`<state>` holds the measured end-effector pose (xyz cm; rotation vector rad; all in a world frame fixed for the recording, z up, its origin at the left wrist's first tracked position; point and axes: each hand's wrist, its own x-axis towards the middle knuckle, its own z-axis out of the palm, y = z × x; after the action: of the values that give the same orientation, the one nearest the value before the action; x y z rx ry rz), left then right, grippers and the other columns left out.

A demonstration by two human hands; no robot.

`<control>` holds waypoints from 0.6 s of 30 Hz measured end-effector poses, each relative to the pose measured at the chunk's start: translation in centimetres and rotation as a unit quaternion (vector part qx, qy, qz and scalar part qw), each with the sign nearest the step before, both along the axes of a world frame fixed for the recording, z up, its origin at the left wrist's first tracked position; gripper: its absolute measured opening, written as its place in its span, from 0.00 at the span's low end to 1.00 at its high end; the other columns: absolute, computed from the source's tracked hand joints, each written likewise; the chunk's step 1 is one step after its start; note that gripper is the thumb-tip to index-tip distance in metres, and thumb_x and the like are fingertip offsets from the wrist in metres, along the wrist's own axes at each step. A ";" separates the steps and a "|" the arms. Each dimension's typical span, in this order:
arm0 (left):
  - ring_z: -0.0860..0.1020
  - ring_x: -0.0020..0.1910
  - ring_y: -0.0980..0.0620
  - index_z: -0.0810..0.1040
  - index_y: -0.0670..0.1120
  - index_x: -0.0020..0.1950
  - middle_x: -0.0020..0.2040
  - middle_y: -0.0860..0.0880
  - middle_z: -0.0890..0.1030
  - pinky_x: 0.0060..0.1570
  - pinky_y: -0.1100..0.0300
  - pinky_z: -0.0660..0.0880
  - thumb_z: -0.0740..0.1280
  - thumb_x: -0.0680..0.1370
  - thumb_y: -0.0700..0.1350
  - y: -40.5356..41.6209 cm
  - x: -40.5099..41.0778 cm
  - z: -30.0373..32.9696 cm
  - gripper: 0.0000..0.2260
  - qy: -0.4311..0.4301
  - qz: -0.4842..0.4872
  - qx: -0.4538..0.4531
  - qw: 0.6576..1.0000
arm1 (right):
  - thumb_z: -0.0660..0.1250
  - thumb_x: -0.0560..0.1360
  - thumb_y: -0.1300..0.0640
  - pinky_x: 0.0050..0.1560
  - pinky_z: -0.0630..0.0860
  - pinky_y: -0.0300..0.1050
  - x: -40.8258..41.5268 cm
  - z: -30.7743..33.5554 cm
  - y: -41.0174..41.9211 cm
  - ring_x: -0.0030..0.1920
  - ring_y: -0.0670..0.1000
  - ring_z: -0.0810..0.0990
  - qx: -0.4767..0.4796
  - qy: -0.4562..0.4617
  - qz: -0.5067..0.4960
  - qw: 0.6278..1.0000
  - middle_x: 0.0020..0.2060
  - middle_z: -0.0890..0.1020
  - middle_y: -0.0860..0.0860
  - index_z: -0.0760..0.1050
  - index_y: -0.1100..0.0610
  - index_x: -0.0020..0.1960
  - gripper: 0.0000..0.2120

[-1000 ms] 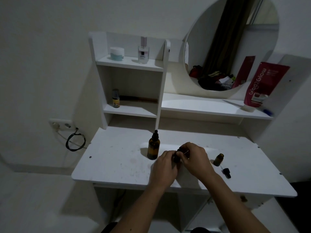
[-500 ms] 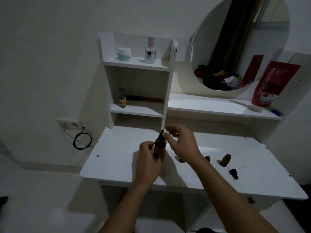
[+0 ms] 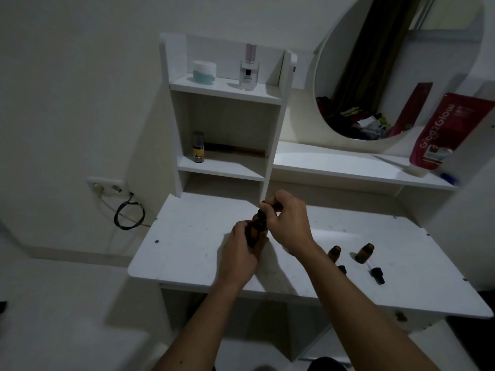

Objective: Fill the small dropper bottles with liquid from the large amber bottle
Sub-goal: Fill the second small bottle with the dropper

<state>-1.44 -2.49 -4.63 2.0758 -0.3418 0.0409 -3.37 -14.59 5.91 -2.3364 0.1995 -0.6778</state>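
My left hand (image 3: 238, 250) grips the body of the large amber bottle (image 3: 257, 228), held a little above the white table (image 3: 187, 236). My right hand (image 3: 288, 223) pinches the bottle's black dropper cap (image 3: 269, 206) at the top. Two small amber dropper bottles (image 3: 334, 253) (image 3: 364, 253) stand uncapped on the table to the right of my hands. Their black dropper caps (image 3: 342, 269) (image 3: 377, 274) lie in front of them; the left one is partly hidden by my right forearm.
A shelf unit (image 3: 227, 92) behind carries a jar (image 3: 204, 72), a perfume bottle (image 3: 249, 68) and a small yellow-labelled bottle (image 3: 198, 148). A round mirror (image 3: 396, 62) and a red tube (image 3: 442, 135) stand at the right. A wall socket with a cable (image 3: 128, 212) is left of the table.
My hands left the small bottle on the table and took up the large amber bottle. My right hand has closed round its dropper cap.
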 end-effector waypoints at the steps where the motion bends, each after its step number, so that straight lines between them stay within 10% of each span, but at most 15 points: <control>1: 0.78 0.63 0.52 0.71 0.52 0.70 0.65 0.53 0.79 0.59 0.61 0.73 0.72 0.79 0.52 0.0 0.0 0.0 0.21 0.001 -0.001 -0.001 1.000 | 0.73 0.78 0.57 0.44 0.83 0.54 0.0 0.0 0.0 0.40 0.49 0.82 0.005 -0.001 -0.003 1.000 0.36 0.82 0.49 0.78 0.57 0.41 0.09; 11: 0.77 0.62 0.54 0.70 0.56 0.69 0.64 0.55 0.79 0.62 0.55 0.77 0.70 0.78 0.60 0.3 -0.2 0.3 0.22 -0.015 -0.006 0.004 1.000 | 0.70 0.81 0.56 0.42 0.74 0.24 -1.2 4.1 -0.2 0.42 0.34 0.82 0.056 -0.031 0.014 0.998 0.39 0.83 0.40 0.82 0.55 0.51 0.04; 18: 0.78 0.60 0.53 0.72 0.57 0.67 0.61 0.57 0.79 0.59 0.56 0.76 0.71 0.77 0.62 0.7 -0.8 0.7 0.22 -0.013 0.002 -0.020 1.000 | 0.72 0.80 0.55 0.47 0.77 0.28 -3.8 10.1 -1.3 0.45 0.37 0.84 0.054 -0.141 0.025 0.988 0.43 0.86 0.42 0.84 0.56 0.53 0.05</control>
<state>-2.23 -1.81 -3.94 2.0384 -0.3505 0.0753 -7.14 -15.90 16.04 -2.1081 0.0492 -0.9379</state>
